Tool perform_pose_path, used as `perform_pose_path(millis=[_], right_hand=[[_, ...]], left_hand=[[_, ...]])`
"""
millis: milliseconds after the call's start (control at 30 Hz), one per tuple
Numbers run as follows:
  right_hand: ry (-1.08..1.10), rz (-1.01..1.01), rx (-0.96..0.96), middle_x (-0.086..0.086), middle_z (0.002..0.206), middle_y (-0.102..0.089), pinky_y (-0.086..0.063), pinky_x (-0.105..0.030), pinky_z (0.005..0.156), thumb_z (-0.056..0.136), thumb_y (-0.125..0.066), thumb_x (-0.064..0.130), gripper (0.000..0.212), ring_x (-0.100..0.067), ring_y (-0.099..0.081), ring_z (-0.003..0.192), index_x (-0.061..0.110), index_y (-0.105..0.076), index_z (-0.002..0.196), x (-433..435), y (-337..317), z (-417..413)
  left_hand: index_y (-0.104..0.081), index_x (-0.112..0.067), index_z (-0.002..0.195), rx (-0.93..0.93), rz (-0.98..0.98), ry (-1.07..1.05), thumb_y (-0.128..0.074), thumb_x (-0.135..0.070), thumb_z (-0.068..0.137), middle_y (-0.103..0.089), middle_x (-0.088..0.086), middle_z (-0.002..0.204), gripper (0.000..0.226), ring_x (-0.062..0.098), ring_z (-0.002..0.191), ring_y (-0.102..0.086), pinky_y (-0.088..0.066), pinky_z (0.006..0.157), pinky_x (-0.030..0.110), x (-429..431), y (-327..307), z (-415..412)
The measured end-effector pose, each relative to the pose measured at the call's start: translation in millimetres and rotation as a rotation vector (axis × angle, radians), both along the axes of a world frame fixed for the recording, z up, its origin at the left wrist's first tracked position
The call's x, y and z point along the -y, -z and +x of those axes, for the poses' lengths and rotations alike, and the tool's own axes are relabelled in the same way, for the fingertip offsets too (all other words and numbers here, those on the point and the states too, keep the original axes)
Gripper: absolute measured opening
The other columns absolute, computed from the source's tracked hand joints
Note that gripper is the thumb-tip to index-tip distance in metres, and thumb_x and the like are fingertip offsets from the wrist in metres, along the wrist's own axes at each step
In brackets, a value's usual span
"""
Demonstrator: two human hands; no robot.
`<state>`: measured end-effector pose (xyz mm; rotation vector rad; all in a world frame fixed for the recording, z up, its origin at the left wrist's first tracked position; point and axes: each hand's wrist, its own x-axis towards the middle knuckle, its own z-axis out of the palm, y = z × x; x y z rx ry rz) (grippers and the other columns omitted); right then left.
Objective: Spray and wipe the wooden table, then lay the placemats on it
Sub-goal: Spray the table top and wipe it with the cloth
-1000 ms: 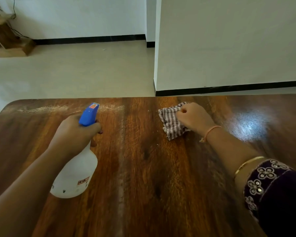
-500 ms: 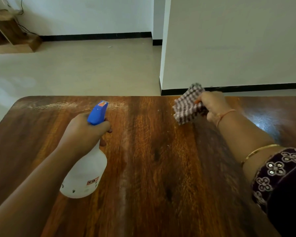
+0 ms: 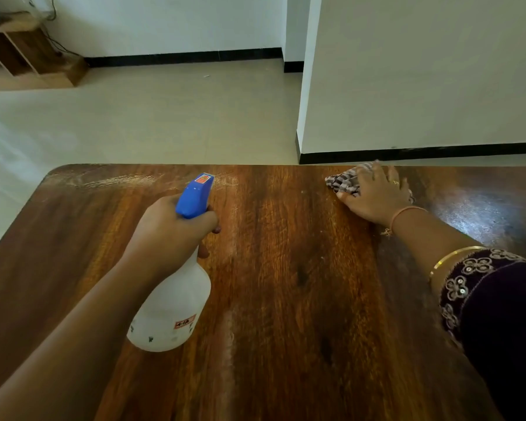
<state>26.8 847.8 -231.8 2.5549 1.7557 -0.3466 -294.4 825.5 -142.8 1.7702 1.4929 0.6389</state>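
Note:
The wooden table [image 3: 286, 268] fills the lower part of the head view. My left hand [image 3: 167, 235] grips the neck of a white spray bottle [image 3: 173, 311] with a blue trigger head, held over the table's left middle. Near the far edge, my right hand [image 3: 375, 194] lies flat with spread fingers on a striped cloth [image 3: 340, 182], pressing it onto the wood. Only the cloth's left part shows from under the hand. No placemats are in view.
Pale streaks mark the table along its far left edge and down its middle. Beyond the table lie a light tiled floor [image 3: 164, 117] and a white wall corner [image 3: 304, 101]. A wooden shelf unit [image 3: 22, 53] stands at the back left.
My right hand lifted the bunched cloth off the table, carried it right and farther away, and now presses it flat near the far edge. The left hand keeps holding the bottle.

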Motion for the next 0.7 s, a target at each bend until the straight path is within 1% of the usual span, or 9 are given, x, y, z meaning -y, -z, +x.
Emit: perform_pose_path(millis=[133,233,300,367,433,500,567,633,700], right_hand=[[0.019,0.13,-0.163,-0.011,0.158,-0.021,-0.017,-0.05,0.117,0.098,-0.043,0.042,0.06,-0.032,-0.017,0.145,0.018,-0.025,0.15,-10,13,-13],[-0.169,0.237,-0.232,-0.005,0.155,-0.028,-0.017,-0.044,0.118,0.096,-0.047,0.032,0.052,-0.024,-0.02,0.144,0.021,-0.035,0.145,-19,13,-62],[-0.29,0.242,-0.223,-0.002,0.155,-0.028,-0.016,-0.047,0.119,0.094,-0.045,0.032,0.052,-0.021,-0.021,0.144,0.023,-0.036,0.144,-21,14,-105],[-0.386,0.242,-0.196,-0.002,0.156,-0.028,-0.012,-0.049,0.118,0.093,-0.044,0.035,0.051,-0.022,-0.022,0.144,0.027,-0.038,0.143,-15,16,-144],[-0.483,0.243,-0.195,-0.003,0.157,-0.026,-0.007,-0.048,0.117,0.093,-0.044,0.037,0.05,-0.023,-0.022,0.144,0.03,-0.039,0.143,-3,18,-164],[-0.576,0.228,-0.191,-0.002,0.157,-0.027,-0.006,-0.046,0.117,0.094,-0.043,0.037,0.05,-0.023,-0.023,0.144,0.032,-0.039,0.144,11,18,-157],[-0.609,0.213,-0.174,-0.001,0.155,-0.031,-0.008,-0.046,0.117,0.095,-0.044,0.036,0.05,-0.02,-0.024,0.143,0.03,-0.039,0.144,21,17,-131],[-0.511,0.227,-0.176,0.001,0.153,-0.036,-0.012,-0.048,0.118,0.094,-0.046,0.033,0.048,-0.019,-0.027,0.142,0.029,-0.042,0.142,30,14,-92],[-0.324,0.26,-0.194,0.0,0.151,-0.039,-0.019,-0.051,0.117,0.095,-0.049,0.03,0.046,-0.02,-0.03,0.141,0.026,-0.044,0.14,41,14,-43]], left_hand=[[-0.052,-0.02,0.069,0.02,0.01,0.004,-0.056,-0.009,0.086,-0.057,-0.031,0.048,0.021,-0.01,0.042,-0.054,-0.035,0.038,0.001,0,1,-3],[-0.052,-0.021,0.07,0.024,0.014,0.007,-0.056,-0.007,0.086,-0.057,-0.033,0.051,0.021,-0.012,0.047,-0.056,-0.036,0.04,0.0,-1,1,-5],[-0.053,-0.021,0.07,0.033,0.021,-0.004,-0.055,-0.007,0.085,-0.058,-0.033,0.053,0.02,-0.013,0.049,-0.057,-0.037,0.041,0.0,-2,2,-5],[-0.055,-0.016,0.072,0.034,0.024,-0.022,-0.055,-0.009,0.084,-0.062,-0.021,0.054,0.014,-0.011,0.048,-0.056,-0.04,0.039,0.006,-2,3,-6],[-0.059,-0.003,0.081,0.016,0.018,-0.035,-0.056,-0.011,0.083,-0.055,-0.001,0.052,0.009,-0.007,0.043,-0.054,-0.04,0.043,0.017,-3,4,-6],[-0.059,0.0,0.083,-0.001,-0.001,-0.029,-0.057,-0.014,0.083,-0.051,-0.001,0.053,0.013,-0.005,0.039,-0.051,-0.034,0.049,0.021,-2,5,-4],[-0.059,-0.011,0.074,-0.017,-0.004,-0.02,-0.058,-0.014,0.083,-0.057,-0.005,0.049,0.01,-0.006,0.04,-0.052,-0.034,0.049,0.02,-3,4,-1],[-0.055,-0.02,0.068,-0.022,-0.002,-0.015,-0.057,-0.013,0.084,-0.058,-0.024,0.049,0.018,-0.008,0.041,-0.053,-0.036,0.045,0.016,-1,2,0],[-0.053,-0.022,0.068,-0.019,-0.004,-0.02,-0.057,-0.012,0.085,-0.056,-0.029,0.047,0.021,-0.009,0.04,-0.053,-0.035,0.045,0.017,0,1,0]])
